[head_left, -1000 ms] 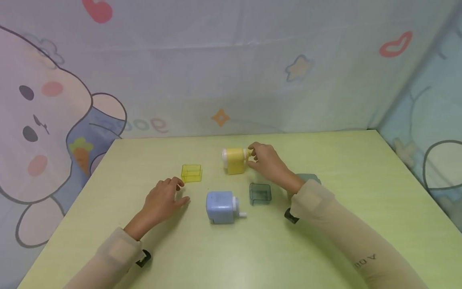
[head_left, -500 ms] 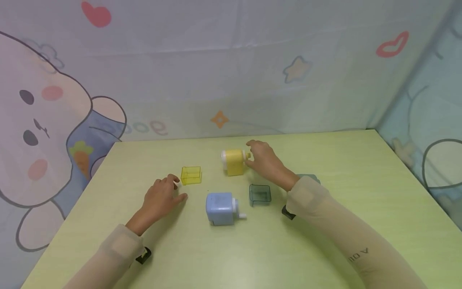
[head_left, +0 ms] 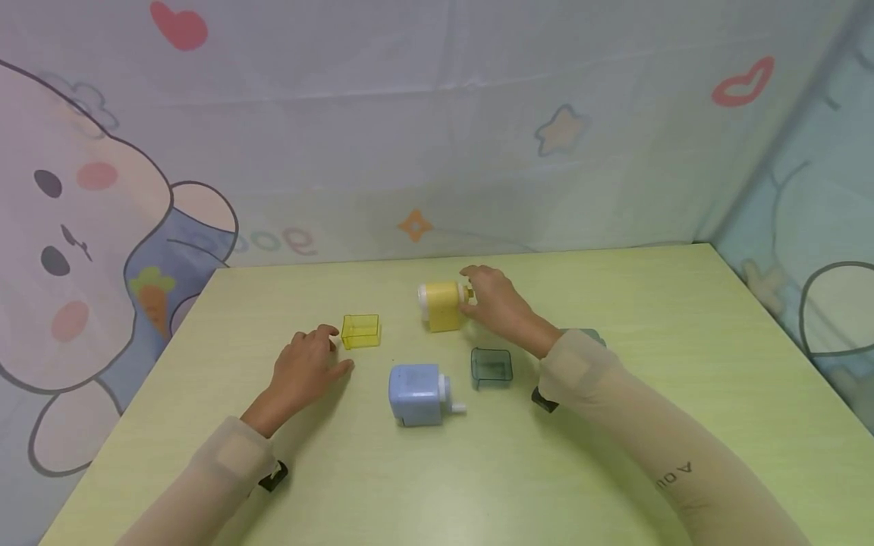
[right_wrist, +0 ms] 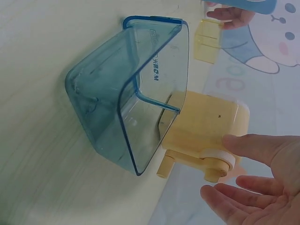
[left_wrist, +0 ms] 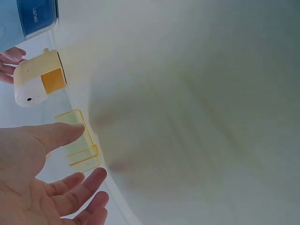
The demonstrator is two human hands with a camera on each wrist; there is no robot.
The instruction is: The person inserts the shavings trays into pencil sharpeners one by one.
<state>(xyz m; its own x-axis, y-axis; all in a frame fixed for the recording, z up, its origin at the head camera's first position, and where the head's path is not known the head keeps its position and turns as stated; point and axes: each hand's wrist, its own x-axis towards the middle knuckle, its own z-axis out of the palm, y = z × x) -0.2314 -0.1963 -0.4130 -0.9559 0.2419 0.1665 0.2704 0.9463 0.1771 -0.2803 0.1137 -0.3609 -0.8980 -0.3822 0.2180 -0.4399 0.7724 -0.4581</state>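
My right hand (head_left: pixel 501 303) is at the crank side of a yellow pencil sharpener (head_left: pixel 442 307). In the right wrist view its thumb (right_wrist: pixel 253 146) overlaps the sharpener's edge, with the fingers apart below the crank (right_wrist: pixel 213 171); whether the thumb touches cannot be told. Loosely bent, my left hand (head_left: pixel 303 368) hovers beside a clear yellow shavings drawer (head_left: pixel 360 332) and holds nothing. A blue pencil sharpener (head_left: pixel 415 394), its white crank pointing right, stands nearer to me. Right of it lies a clear blue-green shavings drawer (head_left: pixel 492 366), large in the right wrist view.
Partly hidden behind the right forearm is a flat grey-green object (head_left: pixel 586 334) of unclear kind. The light green table (head_left: pixel 492 485) ends at a printed cloth backdrop (head_left: pixel 341 152), with another cloth wall (head_left: pixel 819 227) to the right.
My right hand has shifted slightly left, closer to the yellow sharpener. My left hand has drawn slightly up and left. The sharpeners and drawers keep their places.
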